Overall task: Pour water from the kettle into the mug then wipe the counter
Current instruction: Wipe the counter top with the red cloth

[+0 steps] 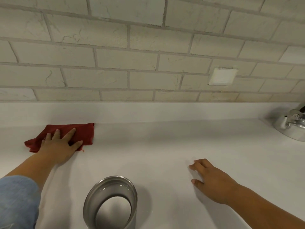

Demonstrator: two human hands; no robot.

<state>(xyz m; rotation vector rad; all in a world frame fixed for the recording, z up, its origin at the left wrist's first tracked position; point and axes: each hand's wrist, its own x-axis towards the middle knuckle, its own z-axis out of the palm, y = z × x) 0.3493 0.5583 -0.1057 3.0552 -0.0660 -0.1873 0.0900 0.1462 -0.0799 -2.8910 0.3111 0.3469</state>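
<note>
A red cloth (84,133) is being pressed flat onto the counter (165,142) by the left grip (59,147) (fingers spread straight), near the back edge. The right grip (214,182) is being rested loosely curled, holding nothing, beside the steel mug (90,205); the kettle (290,128) is being seen far right.

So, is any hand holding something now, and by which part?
Nothing is gripped. The left hand presses flat on the middle of the cloth; the right hand rests on the counter, empty.
</note>
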